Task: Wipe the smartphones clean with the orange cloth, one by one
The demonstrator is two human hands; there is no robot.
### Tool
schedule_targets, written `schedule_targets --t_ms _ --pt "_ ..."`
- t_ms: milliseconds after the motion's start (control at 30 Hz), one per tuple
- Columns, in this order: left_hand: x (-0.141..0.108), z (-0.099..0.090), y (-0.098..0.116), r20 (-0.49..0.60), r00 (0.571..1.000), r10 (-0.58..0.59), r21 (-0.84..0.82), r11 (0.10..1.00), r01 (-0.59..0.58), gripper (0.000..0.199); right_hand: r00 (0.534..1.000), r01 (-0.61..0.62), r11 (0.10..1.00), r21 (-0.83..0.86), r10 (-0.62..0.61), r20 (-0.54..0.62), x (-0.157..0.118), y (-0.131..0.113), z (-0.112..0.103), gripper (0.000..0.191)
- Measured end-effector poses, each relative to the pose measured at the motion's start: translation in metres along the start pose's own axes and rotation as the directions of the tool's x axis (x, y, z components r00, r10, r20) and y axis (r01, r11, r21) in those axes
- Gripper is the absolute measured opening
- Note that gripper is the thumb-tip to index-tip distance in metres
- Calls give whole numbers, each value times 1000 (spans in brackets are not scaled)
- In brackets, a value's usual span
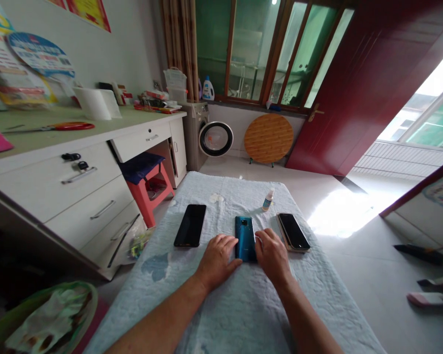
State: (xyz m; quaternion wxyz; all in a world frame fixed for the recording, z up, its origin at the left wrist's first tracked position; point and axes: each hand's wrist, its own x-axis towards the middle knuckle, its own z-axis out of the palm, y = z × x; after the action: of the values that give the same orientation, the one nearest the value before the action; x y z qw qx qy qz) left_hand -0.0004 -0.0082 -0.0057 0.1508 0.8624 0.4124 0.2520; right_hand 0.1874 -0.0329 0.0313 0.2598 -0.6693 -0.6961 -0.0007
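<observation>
A blue smartphone (245,241) lies back up on the cloth-covered table, its square camera block toward the far end. My left hand (218,258) holds its left edge with bent fingers, the thumb by the near left corner. At the right edge, my right hand (272,251) grips the same phone with curled fingers; its thumb is mostly hidden. To the left lies a larger black smartphone (190,226), screen up. Right of my right hand is another dark-screened phone (294,231) lying on a pale, flat object. A small spray bottle (268,200) stands upright beyond the blue phone.
The light blue cloth (221,191) covers the table. On the left are a white desk (81,194), a red stool (151,189) and a waste bin (90,314). Farther back stand a washing machine (195,130) with its door open, a round wooden tabletop (268,138) and a red door (339,88).
</observation>
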Motion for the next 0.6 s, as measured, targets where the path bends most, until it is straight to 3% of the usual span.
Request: schedule_targets --t_ms 133,300,600 --pt "-1 -1 1 0 1000 30 -21 999 -30 45 988 -111 993 -46 115 98 -4 -12 11 20" --pt "0 -2 3 3 1000 18 -25 1000 -18 42 975 -162 984 -72 171 144 -4 -13 16 20" --pt "1 -6 13 33 999 -4 -23 1000 5 35 945 -326 901 287 313 92 0 2 24 35"
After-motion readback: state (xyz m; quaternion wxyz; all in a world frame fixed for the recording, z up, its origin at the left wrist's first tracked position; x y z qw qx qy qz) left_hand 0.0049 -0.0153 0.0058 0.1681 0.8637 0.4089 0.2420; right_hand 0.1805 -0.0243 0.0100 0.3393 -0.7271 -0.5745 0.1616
